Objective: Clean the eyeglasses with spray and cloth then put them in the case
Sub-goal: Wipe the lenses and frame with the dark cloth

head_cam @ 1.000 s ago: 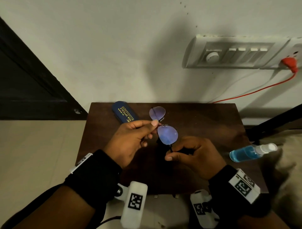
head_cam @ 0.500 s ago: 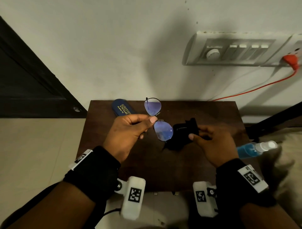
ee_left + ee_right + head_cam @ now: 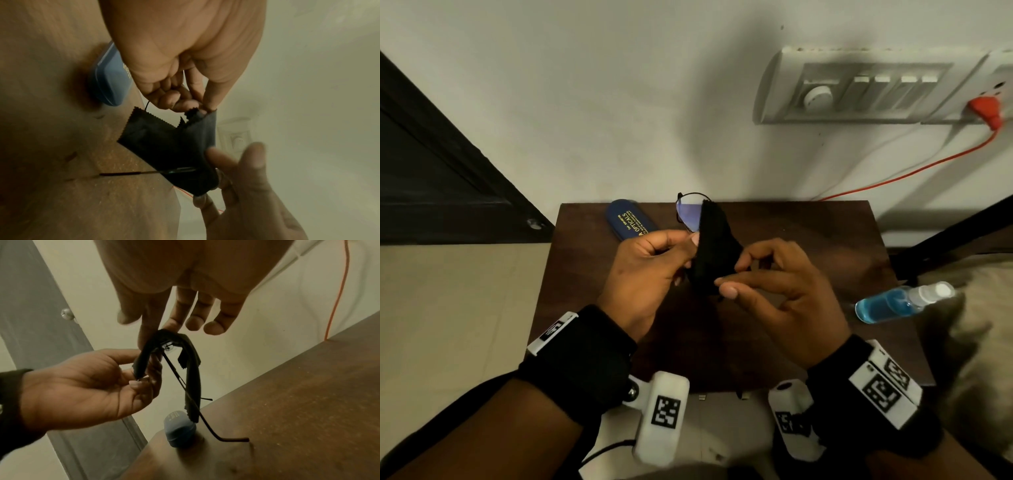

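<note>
Above the dark wooden table [image 3: 808, 233], my left hand [image 3: 693, 241] pinches the thin-framed eyeglasses [image 3: 690, 212] near the bridge. A black cloth [image 3: 714, 253] is folded over the near lens and hides it; the far lens shows above. My right hand [image 3: 732, 277] holds the cloth's fold with its fingertips. In the right wrist view the cloth [image 3: 191, 369] arches over the frame and a temple arm [image 3: 205, 418] hangs down. The blue case [image 3: 630, 222] lies shut at the back left. The spray bottle [image 3: 900, 303] of blue liquid lies at the right edge.
A white wall stands right behind the table, with a switch panel [image 3: 859, 92] and a red plug and cable [image 3: 986, 109] at upper right. A dark door [image 3: 431, 178] is on the left. Beige fabric [image 3: 969, 342] lies beside the table's right edge.
My right hand picked the black cloth up from the table and brought it left, folding it over the near lens. My left hand raised the glasses slightly toward the wall.
</note>
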